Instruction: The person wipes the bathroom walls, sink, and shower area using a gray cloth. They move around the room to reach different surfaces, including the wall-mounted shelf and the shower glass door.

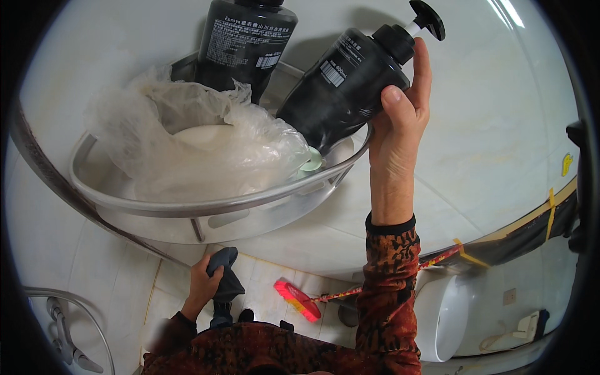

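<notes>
My right hand (400,119) is raised and wrapped round a black pump bottle (350,87) with a white label. The bottle leans to the right, its base at the rim of a metal corner shelf (206,206). Whether the base touches the shelf is hard to tell. A second black bottle (244,50) stands at the back of that shelf. In front of it lies a crumpled clear plastic bag (206,144) with something pale inside. Low down, my left hand (203,281) grips a folded dark blue-grey cloth (227,275), well below the shelf.
A small pale green object (311,160) sits at the shelf's right side. On the floor below is a red broom (297,299) with a patterned handle. A white washbasin (442,319) is at the lower right, a shower fitting (62,337) at the lower left.
</notes>
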Demonstrator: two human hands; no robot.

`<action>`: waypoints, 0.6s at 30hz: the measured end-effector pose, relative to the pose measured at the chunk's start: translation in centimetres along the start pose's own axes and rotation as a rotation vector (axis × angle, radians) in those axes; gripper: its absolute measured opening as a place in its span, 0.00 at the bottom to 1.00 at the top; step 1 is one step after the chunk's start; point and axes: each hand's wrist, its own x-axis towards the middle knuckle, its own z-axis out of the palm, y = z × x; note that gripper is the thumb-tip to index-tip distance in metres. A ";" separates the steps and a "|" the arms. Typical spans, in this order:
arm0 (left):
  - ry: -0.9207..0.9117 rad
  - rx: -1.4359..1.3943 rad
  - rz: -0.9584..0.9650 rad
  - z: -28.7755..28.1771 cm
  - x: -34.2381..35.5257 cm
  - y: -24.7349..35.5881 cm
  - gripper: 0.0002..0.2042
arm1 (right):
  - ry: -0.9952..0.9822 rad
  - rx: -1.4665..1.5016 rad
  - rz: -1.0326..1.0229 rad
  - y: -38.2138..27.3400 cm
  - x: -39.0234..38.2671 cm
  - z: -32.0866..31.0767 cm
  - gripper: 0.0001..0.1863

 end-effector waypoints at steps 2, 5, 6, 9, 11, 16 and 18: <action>-0.001 -0.001 -0.011 0.0 -0.1 -0.1 0.14 | 0.014 -0.013 0.002 0.0 -0.1 0.1 0.49; -0.004 -0.003 -0.042 0.0 -0.2 0.0 0.14 | 0.021 -0.022 0.006 -0.1 -0.3 0.2 0.48; -0.006 0.000 -0.053 -0.1 -0.2 0.1 0.14 | 0.015 -0.018 0.007 0.0 -0.3 0.3 0.48; -0.019 0.018 -0.069 -0.3 -0.4 0.3 0.14 | 0.007 -0.053 -0.015 0.1 -0.2 0.5 0.49; -0.015 0.013 -0.059 -0.4 -0.5 0.3 0.14 | 0.001 -0.117 -0.044 0.3 -0.1 0.6 0.50; -0.001 -0.020 -0.026 -0.3 -0.6 -0.1 0.13 | -0.012 -0.216 -0.032 0.4 -0.1 0.7 0.50; -0.006 -0.003 -0.030 -0.1 -0.7 -0.2 0.13 | -0.011 -0.244 -0.033 0.4 -0.2 0.8 0.50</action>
